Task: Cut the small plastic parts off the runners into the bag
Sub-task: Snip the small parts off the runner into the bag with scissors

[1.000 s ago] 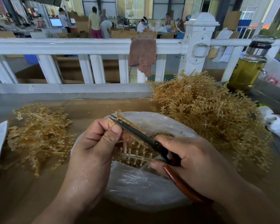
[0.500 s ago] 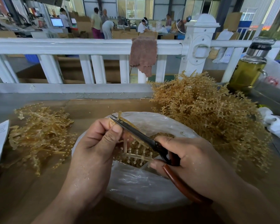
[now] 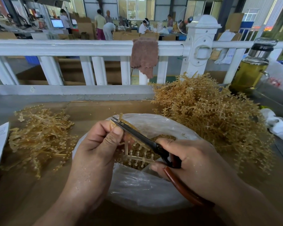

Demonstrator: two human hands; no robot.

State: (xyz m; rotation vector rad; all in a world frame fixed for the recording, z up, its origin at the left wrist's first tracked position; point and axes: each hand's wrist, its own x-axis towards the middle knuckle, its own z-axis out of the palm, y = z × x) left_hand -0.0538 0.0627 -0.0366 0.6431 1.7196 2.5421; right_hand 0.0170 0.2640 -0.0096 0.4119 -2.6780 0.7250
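My left hand (image 3: 98, 149) pinches a runner (image 3: 137, 158) between thumb and fingers, above the open bag (image 3: 145, 190). My right hand (image 3: 191, 162) clasps the scissors (image 3: 137, 136), their blades laid along the runner's upper edge and seemingly almost closed. Cut parts (image 3: 163, 137) lie inside the bag, just behind the runner. The uncut runners (image 3: 211, 121) are heaped to the right.

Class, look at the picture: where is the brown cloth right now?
In the head view, the brown cloth hangs over the white railing at top centre, just left of the white post and behind the big pile of runners.
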